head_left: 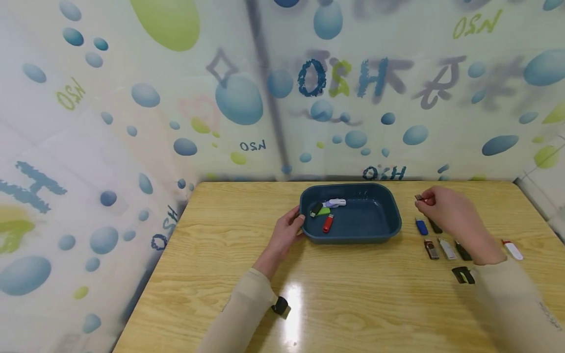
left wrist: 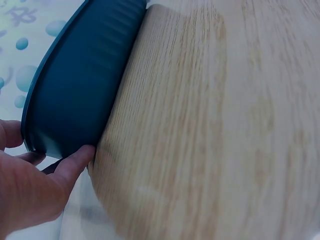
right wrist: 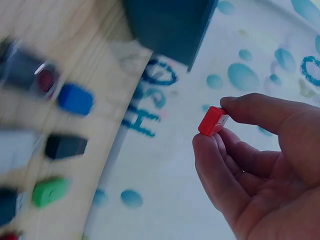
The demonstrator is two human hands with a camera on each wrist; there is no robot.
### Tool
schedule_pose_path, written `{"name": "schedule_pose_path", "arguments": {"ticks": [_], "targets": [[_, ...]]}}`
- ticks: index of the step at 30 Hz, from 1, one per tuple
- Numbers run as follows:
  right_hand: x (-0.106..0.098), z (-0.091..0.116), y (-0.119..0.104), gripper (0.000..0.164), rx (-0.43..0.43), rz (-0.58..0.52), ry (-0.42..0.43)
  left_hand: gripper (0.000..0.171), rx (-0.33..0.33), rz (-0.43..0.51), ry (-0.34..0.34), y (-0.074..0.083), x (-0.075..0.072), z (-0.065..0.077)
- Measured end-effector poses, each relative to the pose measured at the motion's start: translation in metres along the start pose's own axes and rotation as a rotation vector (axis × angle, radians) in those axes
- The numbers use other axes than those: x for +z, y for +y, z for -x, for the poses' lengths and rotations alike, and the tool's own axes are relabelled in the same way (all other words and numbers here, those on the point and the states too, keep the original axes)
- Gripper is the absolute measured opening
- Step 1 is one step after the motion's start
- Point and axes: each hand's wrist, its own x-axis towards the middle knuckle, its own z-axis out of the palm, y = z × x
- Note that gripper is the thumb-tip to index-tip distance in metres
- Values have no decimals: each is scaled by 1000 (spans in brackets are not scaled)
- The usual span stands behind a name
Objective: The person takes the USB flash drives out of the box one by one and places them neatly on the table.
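Observation:
A dark blue plastic tray (head_left: pixel 353 239) stands near the table's back edge. My left hand (head_left: pixel 284 233) grips its left end, with the thumb at the rim and fingers against the outer wall (left wrist: pixel 75 95). Inside lie a red USB stick (head_left: pixel 328 223), a black one (head_left: pixel 316 210), a green one (head_left: pixel 323 212) and a white-and-lilac one (head_left: pixel 336 202). To the right of the tray, above the table, my right hand (head_left: pixel 454 215) pinches a small red USB stick (right wrist: pixel 212 121) between thumb and index finger.
More USB sticks lie below the right hand: blue (head_left: pixel 421 226), brown-and-silver (head_left: pixel 431 249), silver (head_left: pixel 449 248), and a green one (right wrist: pixel 50 192) in the right wrist view. A white-and-red stick (head_left: pixel 513 250) lies farther right. A patterned curtain (head_left: pixel 282 132) hangs behind the table.

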Motion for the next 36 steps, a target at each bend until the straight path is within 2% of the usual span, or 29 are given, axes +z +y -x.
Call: {"name": "schedule_pose_path", "arguments": {"ticks": [6,12,18,29,36], "targets": [[-7,9,26,43,38,24,-22,48,2,2,-2,-1,-1,0],[-11,16,52,48,63,42,3,49,9,12,-18,-1,-1,0],[-11,19,72,45,68,57,5,50,-2,34,-31,2,-1,2],[-5,14,98,45,157,82,-53,49,-16,15,-46,24,4,16],[-1,10,109,43,167,94,-96,50,-13,19,-51,24,4,17]]}}
